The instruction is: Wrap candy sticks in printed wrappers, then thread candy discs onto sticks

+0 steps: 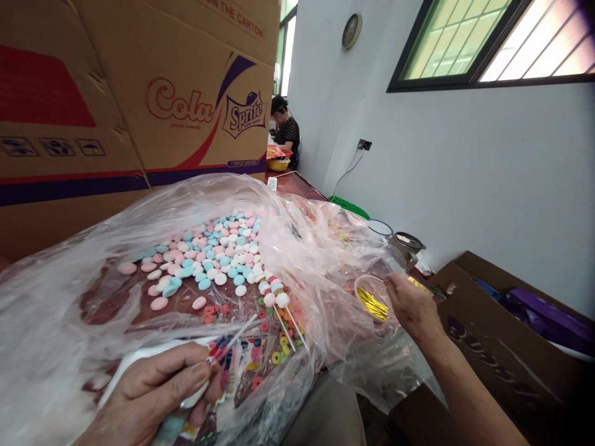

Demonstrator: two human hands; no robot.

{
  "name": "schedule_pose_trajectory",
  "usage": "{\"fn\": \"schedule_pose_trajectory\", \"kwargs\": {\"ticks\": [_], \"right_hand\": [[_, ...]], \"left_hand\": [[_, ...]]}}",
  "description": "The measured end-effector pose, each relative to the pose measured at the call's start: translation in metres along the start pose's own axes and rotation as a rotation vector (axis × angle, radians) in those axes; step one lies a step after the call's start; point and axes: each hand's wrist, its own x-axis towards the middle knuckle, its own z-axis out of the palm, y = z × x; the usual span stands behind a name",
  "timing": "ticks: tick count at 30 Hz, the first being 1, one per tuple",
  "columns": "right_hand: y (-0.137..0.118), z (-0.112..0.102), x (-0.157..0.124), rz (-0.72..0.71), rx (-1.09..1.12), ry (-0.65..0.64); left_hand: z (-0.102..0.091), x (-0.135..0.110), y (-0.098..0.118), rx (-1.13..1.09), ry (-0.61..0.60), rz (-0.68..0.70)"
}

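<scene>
Low on the left, my left hand [162,384] pinches a small printed plastic packet [220,350] with a white stick poking out of its top. Over on the right, my right hand [411,303] is closed beside a clear round tub of gold twist ties [372,303]; what its fingers hold, if anything, is hidden. Pink, blue and white round candies [218,254] lie heaped on the dark red table between the hands. Two lollipops [282,301] rest at the pile's near edge. Small colourful ring candies [279,356] are scattered below them.
Clear plastic sheeting [307,248] bunches around the candies. A large cardboard carton [139,93] stands at the back left. An open cardboard box [502,347] is at the right, near a metal mug [406,241]. Farther back sits another person [286,131].
</scene>
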Motion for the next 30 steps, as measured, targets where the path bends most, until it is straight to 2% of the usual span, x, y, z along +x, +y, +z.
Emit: {"fn": "schedule_pose_trajectory", "kwargs": {"ticks": [2, 3, 7, 10, 12, 15, 20, 28, 30], "right_hand": [[-0.024, -0.009, -0.007, -0.003, 0.297, 0.137], [-0.041, -0.013, -0.012, -0.034, 0.475, 0.166], [-0.129, -0.02, -0.041, -0.304, 0.996, 0.013], [-0.184, -0.015, -0.061, -0.458, 1.208, -0.096], [-0.207, -0.011, -0.07, -0.489, 1.273, -0.153], [-0.222, -0.009, -0.077, -0.51, 1.295, -0.21], [-0.228, -0.012, -0.08, -0.558, 1.269, -0.19], [-0.232, -0.006, -0.087, -0.446, 1.405, -0.347], [-0.23, -0.005, -0.087, -0.433, 1.391, -0.348]], "left_hand": [[0.006, -0.001, 0.003, 0.003, -0.014, 0.015], [0.01, -0.001, 0.004, 0.004, -0.036, 0.025], [0.024, 0.003, 0.007, -0.011, -0.162, 0.064], [0.027, 0.007, 0.004, -0.027, -0.214, 0.12], [0.026, 0.009, 0.001, -0.054, -0.209, 0.138], [0.02, 0.01, -0.004, -0.104, -0.196, 0.13], [0.016, 0.011, -0.013, -0.154, -0.111, 0.109], [0.022, 0.012, -0.019, -0.255, -0.002, 0.202], [0.021, 0.012, -0.019, -0.247, 0.033, 0.211]]}}
